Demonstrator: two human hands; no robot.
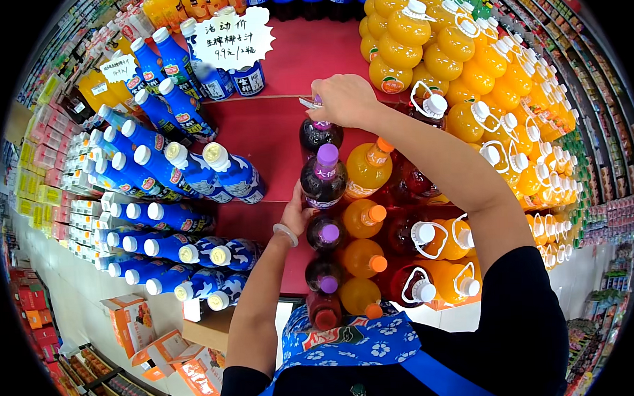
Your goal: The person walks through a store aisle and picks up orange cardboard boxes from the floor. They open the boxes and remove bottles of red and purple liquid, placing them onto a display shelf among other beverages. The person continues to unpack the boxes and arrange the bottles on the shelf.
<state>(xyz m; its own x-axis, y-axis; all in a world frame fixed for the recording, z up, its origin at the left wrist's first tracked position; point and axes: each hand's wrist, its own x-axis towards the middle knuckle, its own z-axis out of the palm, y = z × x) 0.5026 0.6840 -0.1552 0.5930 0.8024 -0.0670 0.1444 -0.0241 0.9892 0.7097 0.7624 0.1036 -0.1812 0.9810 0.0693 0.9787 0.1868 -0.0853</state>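
My right hand [345, 100] reaches over the display, its fingers curled round the neck and cap of a dark purple-capped drink bottle [320, 137]. A small thin silvery piece [308, 102] shows by those fingers; what it is cannot be told. My left hand [295, 215], with a pale bangle at its wrist, grips the left side of a nearer purple-capped bottle [324, 184], which stands upright directly in front of the first. Nearer me in the same row are further purple-capped bottles [321, 234] and a red-capped bottle [323, 309].
Orange-capped drink bottles [368, 167] line the right side of this row. Beyond them stand large handled juice bottles [466, 122]. Blue bottles [237, 174] fill the left steps of the red-covered stand [250, 226]. A handwritten sign [233, 38] rises behind. Cartons [130, 325] lie on the floor.
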